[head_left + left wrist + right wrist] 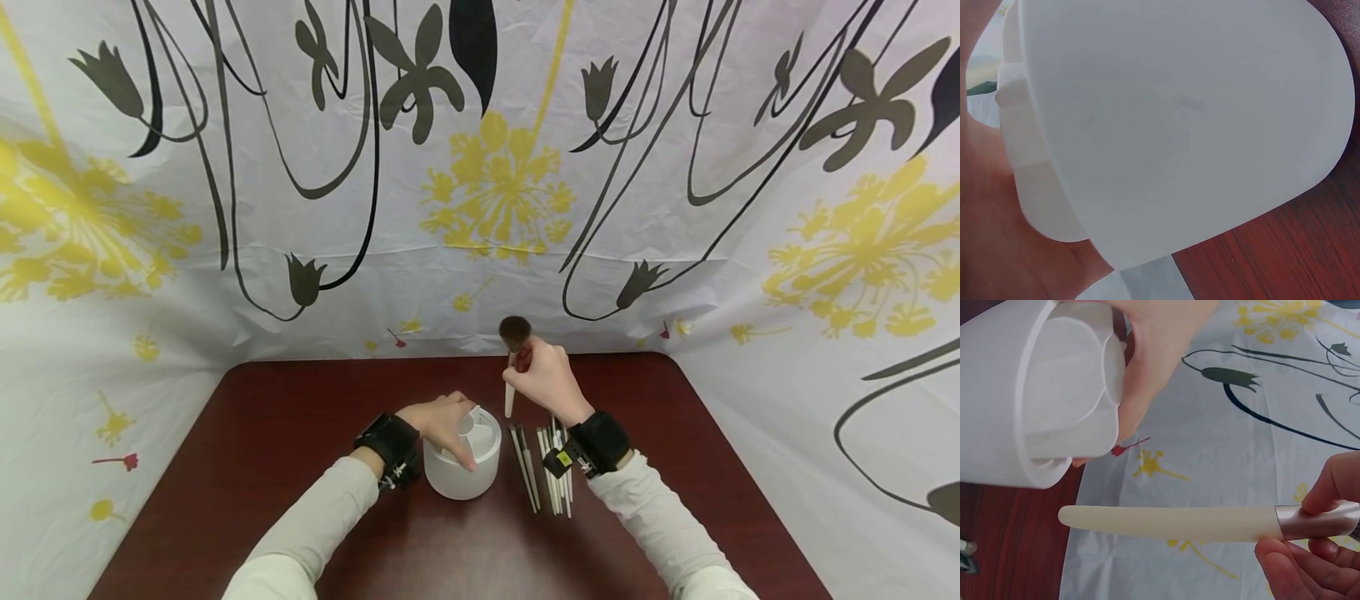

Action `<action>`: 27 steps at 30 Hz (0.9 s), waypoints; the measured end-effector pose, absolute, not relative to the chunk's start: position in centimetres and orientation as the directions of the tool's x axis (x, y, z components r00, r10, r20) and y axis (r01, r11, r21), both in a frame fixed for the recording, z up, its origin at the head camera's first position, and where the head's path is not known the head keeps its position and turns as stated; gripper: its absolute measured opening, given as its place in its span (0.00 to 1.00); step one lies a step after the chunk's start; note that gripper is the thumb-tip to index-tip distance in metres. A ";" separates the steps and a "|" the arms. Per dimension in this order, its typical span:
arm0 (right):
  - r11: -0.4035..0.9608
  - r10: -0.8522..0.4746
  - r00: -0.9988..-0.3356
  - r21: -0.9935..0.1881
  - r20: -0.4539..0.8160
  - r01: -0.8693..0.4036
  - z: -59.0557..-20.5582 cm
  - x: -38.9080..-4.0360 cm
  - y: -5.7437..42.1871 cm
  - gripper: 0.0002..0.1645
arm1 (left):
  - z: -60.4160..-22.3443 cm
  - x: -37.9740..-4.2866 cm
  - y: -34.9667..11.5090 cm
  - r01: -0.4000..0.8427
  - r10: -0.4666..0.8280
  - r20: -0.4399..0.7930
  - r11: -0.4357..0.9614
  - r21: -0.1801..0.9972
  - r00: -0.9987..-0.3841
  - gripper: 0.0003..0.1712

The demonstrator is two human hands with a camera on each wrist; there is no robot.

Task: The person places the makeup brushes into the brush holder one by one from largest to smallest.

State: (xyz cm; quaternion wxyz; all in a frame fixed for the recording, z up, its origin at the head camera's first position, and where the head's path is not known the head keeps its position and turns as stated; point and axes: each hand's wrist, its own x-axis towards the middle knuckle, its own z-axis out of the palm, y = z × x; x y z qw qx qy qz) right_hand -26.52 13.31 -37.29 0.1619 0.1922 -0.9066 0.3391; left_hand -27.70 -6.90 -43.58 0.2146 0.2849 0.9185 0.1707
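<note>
A white round cup with an inner divider point(462, 479) stands on the dark table. My left hand point(442, 422) grips it from above, thumb and fingers spread across its top. Its smooth outer wall point(1191, 125) fills most of the left wrist view. Beyond the cup, my right hand point(551, 379) pinches a makeup brush point(509, 402), its dark fluffy head up and its pale handle down. In the right wrist view the fingers hold the brush at its metallic collar, and the bare handle point(1172, 523) points toward the cup's side.
Several thin brushes point(555, 475) lie side by side on the table, right of the cup and below my right wrist. The reddish-brown table point(300, 417) ends at a patterned white cloth point(420, 283) hanging behind it. Black camera straps point(602, 442) sit on both wrists.
</note>
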 end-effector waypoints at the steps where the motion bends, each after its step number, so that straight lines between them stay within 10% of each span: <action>1: 0.694 -0.244 -0.872 -0.552 0.424 -0.462 -37.2 -26.5 13.1 0.05 | -43.6 -27.7 -6.9 0.451 0.597 -0.297 0.780 0.434 -0.745 0.59; 27: 0.639 -0.270 -0.859 -0.587 0.434 -0.498 -38.2 -26.4 10.6 0.07 | -43.7 -27.8 -7.0 0.449 0.604 -0.318 0.777 0.442 -0.731 0.58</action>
